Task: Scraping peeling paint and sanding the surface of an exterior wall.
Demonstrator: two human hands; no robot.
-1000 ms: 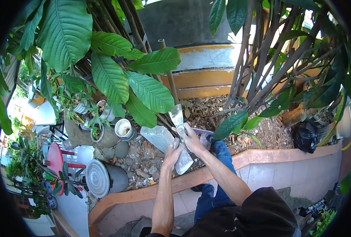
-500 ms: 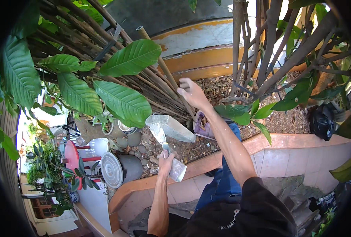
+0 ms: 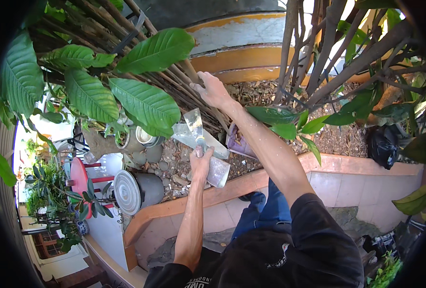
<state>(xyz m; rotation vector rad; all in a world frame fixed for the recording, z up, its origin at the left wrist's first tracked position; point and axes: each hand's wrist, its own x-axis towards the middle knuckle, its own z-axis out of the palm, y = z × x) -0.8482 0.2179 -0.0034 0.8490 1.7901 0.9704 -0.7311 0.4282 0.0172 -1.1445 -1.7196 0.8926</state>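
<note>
My left hand [image 3: 201, 163] is closed round the handle of a putty knife [image 3: 194, 124], its pale-smeared blade pointing up and away. A second wide flat blade [image 3: 218, 173] sticks out below the same hand, to the right; its handle is hidden. Beyond these tools, a long pale block [image 3: 184, 135] lies on the soil, partly covered by them. My right hand [image 3: 212, 91] reaches farther out, its fingers curled about a bamboo pole [image 3: 188, 70] that leans among the stems. Right of the block, by my right forearm, sits a purple plastic tub [image 3: 237, 144] with dry bits in it.
Large green leaves [image 3: 146, 101] and thick stems [image 3: 289, 57] crowd both sides. A tiled planter wall [image 3: 251, 181] runs between me and the soil. Left stand a lidded grey bucket [image 3: 150, 188] and a red stool [image 3: 80, 177]. A black bag [image 3: 383, 146] lies far right.
My right hand has moved left and away from me onto the bamboo pole. My left hand has lifted the tools farther out, over the pale block. The view has shifted slightly.
</note>
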